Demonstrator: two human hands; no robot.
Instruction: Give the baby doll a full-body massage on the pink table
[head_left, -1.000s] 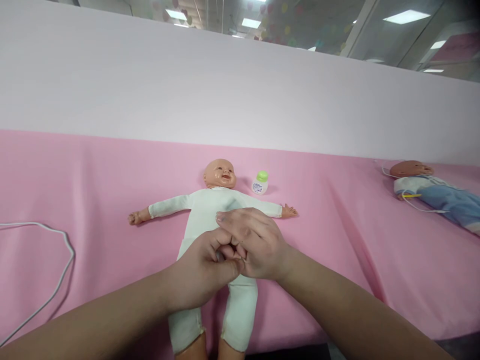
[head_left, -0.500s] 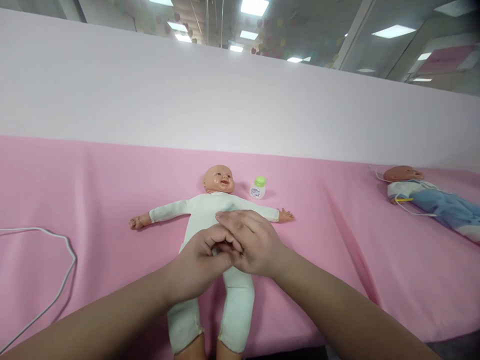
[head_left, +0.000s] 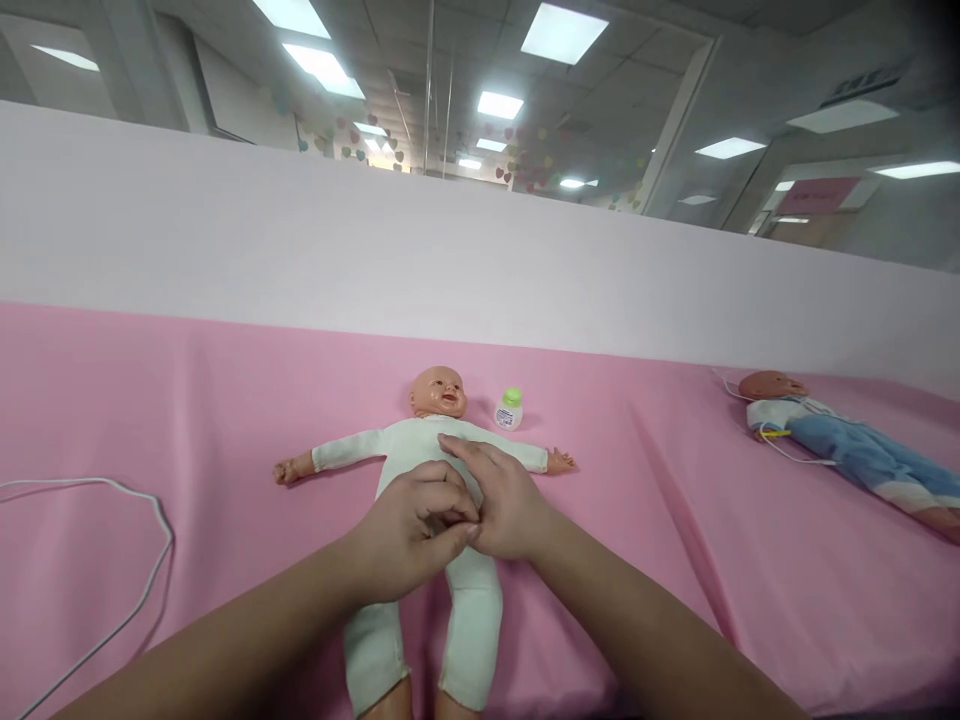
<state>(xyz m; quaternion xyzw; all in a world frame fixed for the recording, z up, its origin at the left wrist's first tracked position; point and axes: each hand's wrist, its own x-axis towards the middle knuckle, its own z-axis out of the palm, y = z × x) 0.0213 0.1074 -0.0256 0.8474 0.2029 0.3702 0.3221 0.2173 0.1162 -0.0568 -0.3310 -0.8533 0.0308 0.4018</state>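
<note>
A baby doll (head_left: 411,441) in a white suit lies face up, arms spread, on the pink cloth. Over its belly my two hands meet. My left hand (head_left: 411,528) is closed, its fingers curled and the thumb bent towards their tips; what lies inside the curl, if anything, is hidden. Against those fingertips rests my right hand (head_left: 514,505), its fingers stretched out and slanting over the doll's chest, its thumb out of sight. Beside the doll's head stands a small clear bottle (head_left: 508,415) with a green cap and a printed label.
Pink cloth (head_left: 225,400) covers the table. At right lies a second doll (head_left: 855,445) in blue and white, with thin white tubing and a yellow piece at its side. A white cable (head_left: 161,520) curves at left. Behind runs a white panel (head_left: 375,260) with glass above.
The camera view has tilted upward, so the dolls and bottle sit lower in the picture. My right hand's fingers have straightened and lifted a little off my left fingers; both hands stay together.
</note>
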